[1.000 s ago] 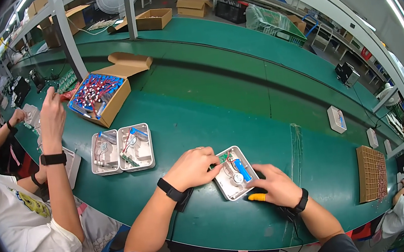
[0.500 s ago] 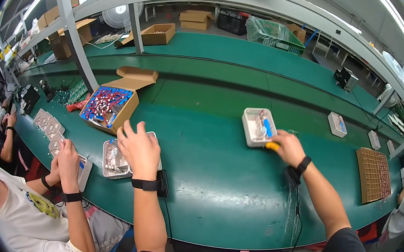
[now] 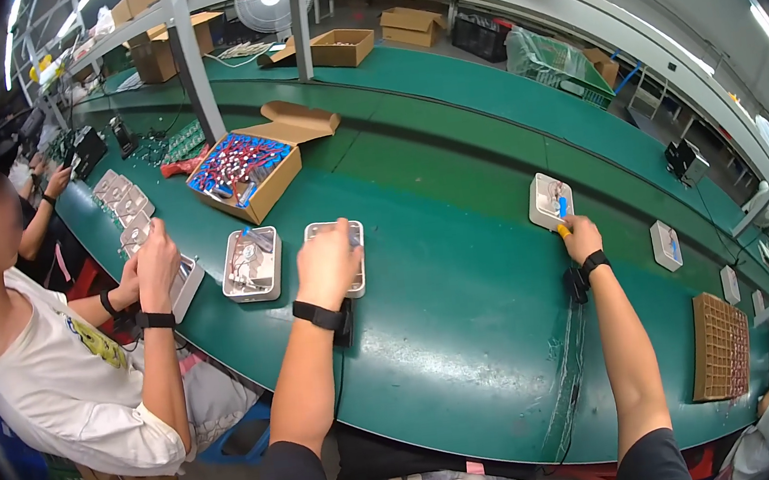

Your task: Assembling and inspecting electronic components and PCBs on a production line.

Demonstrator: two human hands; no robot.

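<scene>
My left hand (image 3: pixel 328 263) is on a white plastic case (image 3: pixel 355 285), its fingers curled over the case's far side and hiding most of the inside. Beside it on the left stands another open white case (image 3: pixel 250 266) with wires and a blue-wrapped part in it. Out to the right, my right hand (image 3: pixel 583 241) grips a yellow-handled tool (image 3: pixel 565 231), whose working end I cannot make out. The tool and fingers are at the near edge of a third white case (image 3: pixel 541 214), which holds a blue cylindrical part and wires.
An open cardboard box (image 3: pixel 276 184) of blue battery packs with red leads stands at the back left. A co-worker (image 3: pixel 86 369) handles a white case at left. More cases (image 3: pixel 666 245) stand to the right, near a brown divided tray (image 3: pixel 719 349). Metal posts (image 3: pixel 193 67) rise behind.
My right hand and the case by it have moved farther away across the green surface. The case under my left hand has shifted right, apart from its neighbour. The view has turned a little.
</scene>
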